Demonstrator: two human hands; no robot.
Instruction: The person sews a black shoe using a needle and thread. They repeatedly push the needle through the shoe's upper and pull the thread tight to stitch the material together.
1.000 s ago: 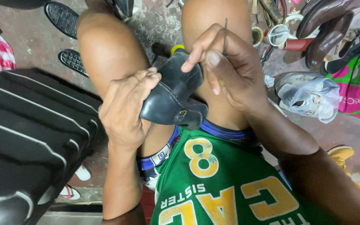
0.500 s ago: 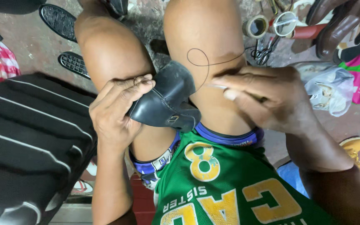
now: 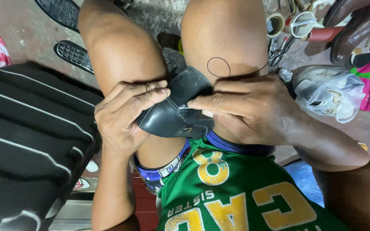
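You sit with a small black leather shoe point(image 3: 174, 115) wedged between your bare knees, both hands closed on it. Your left hand point(image 3: 123, 117) wraps the shoe's left side, fingers curled over its upper edge and thumb tucked underneath, gripping it firmly. Your right hand point(image 3: 247, 107) presses against the shoe's right side, fingers drawn tight together at the seam with the fingertips point(image 3: 195, 104) pinched narrow; whether they hold a needle cannot be told. A thin dark thread point(image 3: 219, 67) loops in a ring across your right knee and trails off to the right, just above that hand.

A green sports jersey with yellow lettering point(image 3: 236, 196) fills the lower frame, with blue shorts point(image 3: 163, 171) beneath the shoe. To your left lies a black ribbed hard-shell suitcase point(image 3: 26, 141). Black ridged sandal soles point(image 3: 71, 53) rest on the concrete floor point(image 3: 18, 30) beyond your left knee. To the right, near your right forearm, sits a crumpled clear plastic bag point(image 3: 326, 92), with brown leather shoes point(image 3: 356, 23) and round tape rolls point(image 3: 290, 23) farther up.
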